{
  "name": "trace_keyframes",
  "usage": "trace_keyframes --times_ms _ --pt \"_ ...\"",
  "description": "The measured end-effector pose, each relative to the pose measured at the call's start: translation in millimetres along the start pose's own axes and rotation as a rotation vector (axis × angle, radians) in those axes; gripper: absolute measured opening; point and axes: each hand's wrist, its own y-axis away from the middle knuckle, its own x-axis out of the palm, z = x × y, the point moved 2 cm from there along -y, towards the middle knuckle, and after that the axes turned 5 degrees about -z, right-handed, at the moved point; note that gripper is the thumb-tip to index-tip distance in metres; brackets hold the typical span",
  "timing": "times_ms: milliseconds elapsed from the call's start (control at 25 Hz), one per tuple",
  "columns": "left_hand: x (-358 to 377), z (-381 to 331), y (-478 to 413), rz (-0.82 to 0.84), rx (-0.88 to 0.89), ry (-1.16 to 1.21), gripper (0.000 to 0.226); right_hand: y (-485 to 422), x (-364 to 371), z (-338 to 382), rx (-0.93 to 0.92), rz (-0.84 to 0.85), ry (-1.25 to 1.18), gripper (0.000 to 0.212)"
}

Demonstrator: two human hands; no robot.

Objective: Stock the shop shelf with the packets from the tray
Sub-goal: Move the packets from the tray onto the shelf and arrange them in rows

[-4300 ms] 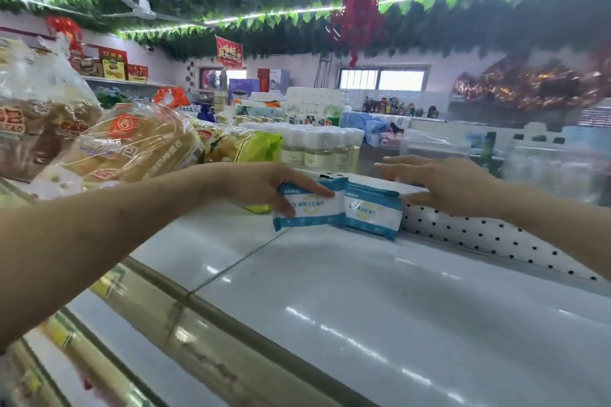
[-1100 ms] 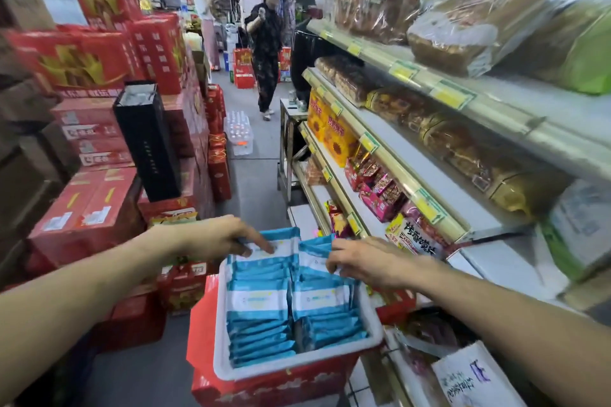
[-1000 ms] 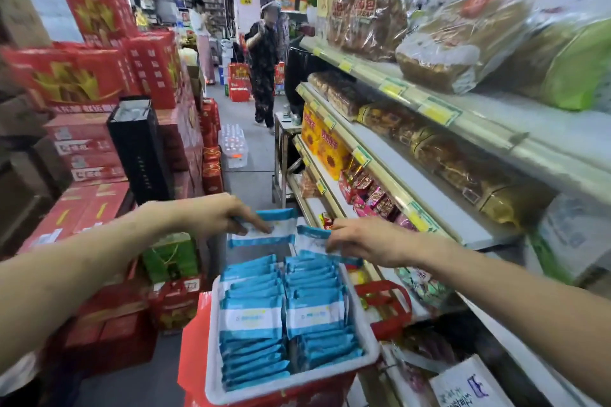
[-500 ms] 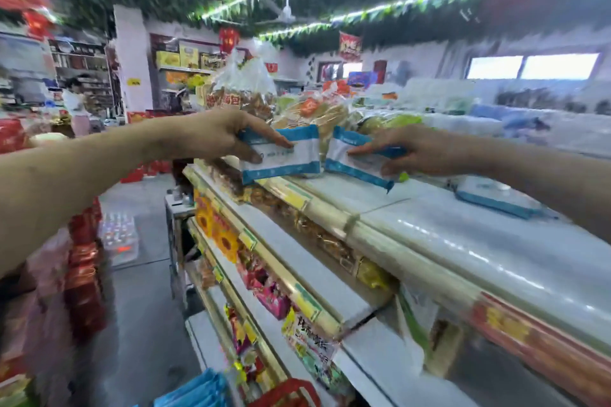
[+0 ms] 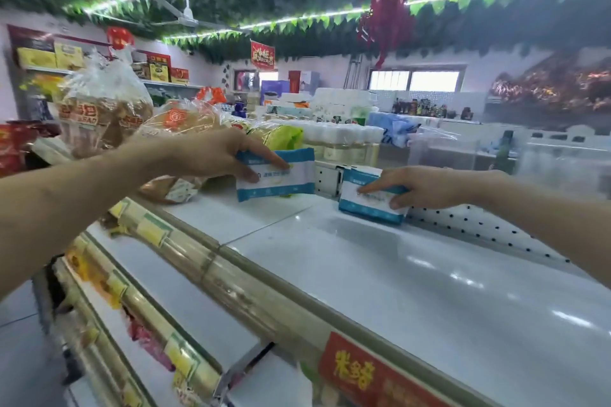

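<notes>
My left hand (image 5: 215,155) grips a blue-and-white packet (image 5: 284,180) and holds it upright just above the white top shelf (image 5: 380,274), near the bread. My right hand (image 5: 426,187) grips a second blue-and-white packet (image 5: 367,198) at the back of the shelf, against the perforated back panel (image 5: 479,228). That packet seems to rest on top of other packets of the same kind (image 5: 370,213) lying on the shelf. The tray is out of view.
Bagged bread loaves (image 5: 105,116) and a green packet (image 5: 284,139) crowd the shelf's left end. Bottles (image 5: 344,142) stand behind the back panel. Lower shelves with yellow price tags (image 5: 152,231) run below left. A red label (image 5: 363,373) sits on the shelf's front edge.
Both hands lifted a packet each from the tray and carried them up to the top shelf. In the last half second both packets moved further in, toward the back panel.
</notes>
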Motion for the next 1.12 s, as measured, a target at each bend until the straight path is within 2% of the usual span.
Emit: trace_keyframes --times_ms 80,320,560,1000,1120 --pt "4 3 -14 0.008 0.002 -0.007 0.049 -11 7 -4 -0.009 -0.015 0.045 0.060" --pt "12 20 -40 0.074 0.061 -0.007 0.049 -26 24 -2 0.011 -0.108 0.446 0.058" --pt "29 27 -67 0.165 0.146 -0.017 0.051 -34 34 -1 0.045 -0.189 0.593 0.055" --pt "81 10 -140 0.277 0.289 0.005 0.051 42 17 -16 0.230 -0.361 0.530 0.069" --pt "91 3 -157 0.279 0.353 -0.022 0.051 66 12 -26 0.266 -0.417 0.547 0.064"
